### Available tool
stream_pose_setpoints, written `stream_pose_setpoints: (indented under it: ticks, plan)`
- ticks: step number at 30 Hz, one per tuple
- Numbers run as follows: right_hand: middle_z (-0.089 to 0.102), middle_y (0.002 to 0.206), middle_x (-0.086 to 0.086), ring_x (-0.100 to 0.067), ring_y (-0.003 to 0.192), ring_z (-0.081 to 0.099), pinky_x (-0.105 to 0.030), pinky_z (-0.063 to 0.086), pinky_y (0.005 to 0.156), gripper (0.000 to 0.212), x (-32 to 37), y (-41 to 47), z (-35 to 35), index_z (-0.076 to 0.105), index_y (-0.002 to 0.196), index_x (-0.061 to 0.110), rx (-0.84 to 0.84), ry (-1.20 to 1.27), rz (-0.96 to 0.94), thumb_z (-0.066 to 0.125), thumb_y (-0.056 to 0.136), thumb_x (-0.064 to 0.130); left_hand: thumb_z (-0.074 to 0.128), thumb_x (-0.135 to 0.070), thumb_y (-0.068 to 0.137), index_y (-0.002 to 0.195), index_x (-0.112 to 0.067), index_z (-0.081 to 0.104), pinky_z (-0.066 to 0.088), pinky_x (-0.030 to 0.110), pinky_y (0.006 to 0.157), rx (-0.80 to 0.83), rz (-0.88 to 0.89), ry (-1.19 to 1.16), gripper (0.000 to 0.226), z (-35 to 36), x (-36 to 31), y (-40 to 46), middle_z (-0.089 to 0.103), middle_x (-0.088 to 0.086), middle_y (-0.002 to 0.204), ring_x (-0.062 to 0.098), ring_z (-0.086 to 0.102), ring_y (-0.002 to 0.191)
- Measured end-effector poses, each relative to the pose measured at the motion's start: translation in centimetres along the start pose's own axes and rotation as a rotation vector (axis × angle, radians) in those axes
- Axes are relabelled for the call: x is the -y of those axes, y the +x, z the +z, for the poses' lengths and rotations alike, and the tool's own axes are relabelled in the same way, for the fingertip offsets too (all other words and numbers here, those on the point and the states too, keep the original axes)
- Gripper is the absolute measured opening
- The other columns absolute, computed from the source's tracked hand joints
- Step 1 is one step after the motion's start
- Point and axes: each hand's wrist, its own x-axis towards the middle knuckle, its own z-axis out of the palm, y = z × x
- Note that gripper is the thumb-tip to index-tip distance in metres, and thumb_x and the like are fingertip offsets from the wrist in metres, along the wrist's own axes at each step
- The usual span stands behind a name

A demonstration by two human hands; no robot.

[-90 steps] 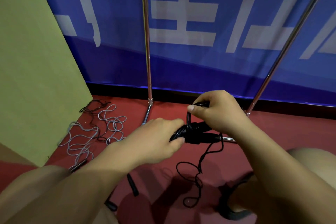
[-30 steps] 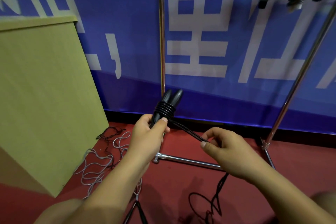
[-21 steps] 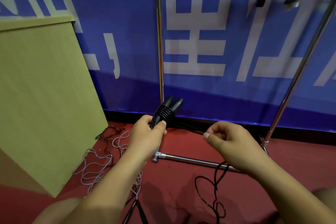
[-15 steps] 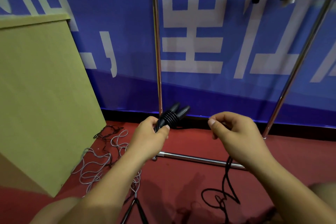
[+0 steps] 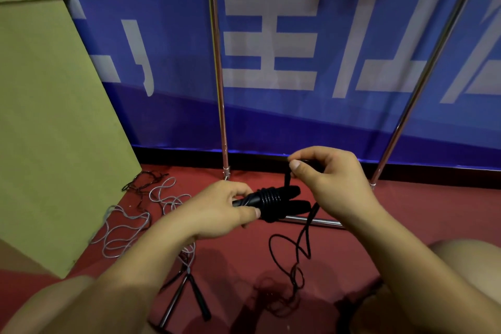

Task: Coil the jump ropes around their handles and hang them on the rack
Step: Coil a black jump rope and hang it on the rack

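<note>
While the handles (image 5: 267, 202) are gripped by the left hand (image 5: 225, 207), limp, light rope (image 5: 287, 177) is pinched at 12 o'clock by the right hand (image 5: 329, 177); tension judged necessary.

**Sports hall corner, probably**

Looks like a gym or event space: red carpeted floor (image 5: 420, 214), big blue banner (image 5: 298, 35) with white lettering across the far wall, chrome rack poles (image 5: 219, 89), loose jump ropes (image 5: 127, 228) scattered left.

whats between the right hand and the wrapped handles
In the head view, a short taut stretch of black rope runs from the right hand, which pinches it, down to the coil on the black handles that the left hand grips.
</note>
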Motion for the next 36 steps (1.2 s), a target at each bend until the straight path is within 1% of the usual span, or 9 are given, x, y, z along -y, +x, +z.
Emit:
stream_pose_setpoints:
  ticks: [4,12,18,21,25,30,32,34,36]
  plan:
    - [0.074,0.074,0.008,-0.006,0.077,0.07,-0.035,0.057,0.084,0.009,0.1,-0.1,-0.2,0.075,0.083,0.024,0.023,-0.008,0.002,0.07,0.089,0.019,0.068,-0.028,0.089,0.088,-0.024,0.07,0.033,0.03,0.058,0.095,0.039,-0.045,0.005,-0.4,-0.3,-0.6,0.068,-0.004,0.071,0.012,0.044,0.058]
    - [0.075,0.083,0.007,-0.005,0.081,0.07,-0.024,0.056,0.08,0.006,0.1,-0.1,-0.1,0.076,0.088,0.023,0.144,0.003,0.015,0.072,0.088,0.018,0.069,-0.017,0.09,0.085,-0.02,0.07,0.039,0.023,0.058,0.231,0.045,-0.158,0.006,-0.8,-0.8,-1.3,0.066,0.003,0.071,0.011,0.051,0.062]
    - [0.068,0.066,0.012,0.003,0.056,0.056,-0.01,0.043,0.056,0.006,0.5,0.2,-0.1,0.075,0.088,0.014,0.22,0.218,0.084,0.072,0.087,0.009,0.065,-0.007,0.092,0.086,-0.011,0.066,0.04,0.022,0.059,0.285,0.102,-0.272,0.007,-1.3,-1.1,-1.8,0.063,0.005,0.069,0.01,0.052,0.061]
    - [0.062,0.063,0.011,-0.004,0.05,0.045,-0.016,0.038,0.048,0.005,0.3,0.3,-0.4,0.075,0.089,0.013,0.262,0.29,0.154,0.072,0.085,0.011,0.063,-0.003,0.093,0.083,-0.013,0.063,0.041,0.02,0.057,0.317,0.142,-0.322,0.013,-1.4,-1.2,-2.1,0.062,0.003,0.067,0.008,0.053,0.06]
    - [0.056,0.064,0.002,-0.009,0.05,0.042,-0.019,0.038,0.047,0.015,0.2,0.5,-0.5,0.073,0.088,0.013,0.312,0.404,0.226,0.075,0.074,0.02,0.065,-0.012,0.086,0.085,-0.014,0.063,0.04,0.023,0.061,0.338,0.207,-0.407,0.003,-1.4,-1.3,-2.3,0.062,0.005,0.069,0.014,0.053,0.065]
    - [0.058,0.068,-0.002,-0.013,0.053,0.051,-0.023,0.045,0.049,0.021,0.7,-0.2,-0.4,0.064,0.088,0.009,0.388,0.537,0.267,0.069,0.076,0.024,0.067,-0.017,0.08,0.085,-0.016,0.063,0.04,0.017,0.054,0.32,0.255,-0.562,0.007,-1.1,-1.1,-2.3,0.062,0.004,0.07,0.016,0.054,0.065]
    - [0.059,0.063,0.0,-0.014,0.053,0.053,-0.022,0.046,0.05,0.028,0.8,0.1,1.0,0.063,0.082,0.013,0.368,0.549,0.251,0.074,0.071,0.036,0.07,-0.02,0.076,0.086,-0.018,0.065,0.041,0.017,0.054,0.295,0.278,-0.646,0.011,-0.6,-1.0,-2.0,0.062,0.004,0.072,0.014,0.057,0.066]
    - [0.063,0.059,-0.007,-0.017,0.052,0.059,-0.026,0.049,0.054,0.05,0.5,0.4,2.1,0.064,0.076,0.014,0.37,0.498,0.249,0.085,0.056,0.054,0.071,-0.021,0.075,0.087,-0.02,0.069,0.042,0.017,0.054,0.266,0.296,-0.731,0.013,0.2,-1.0,-1.7,0.063,0.004,0.074,0.017,0.056,0.07]
    - [0.065,0.061,-0.025,-0.024,0.054,0.064,-0.031,0.052,0.057,0.033,0.9,0.1,2.8,0.066,0.072,0.007,0.5,0.533,0.224,0.072,0.08,0.039,0.071,-0.022,0.074,0.098,-0.012,0.07,0.042,0.017,0.055,0.219,0.297,-0.785,0.026,0.9,-1.2,-1.4,0.065,0.005,0.074,0.017,0.053,0.067]
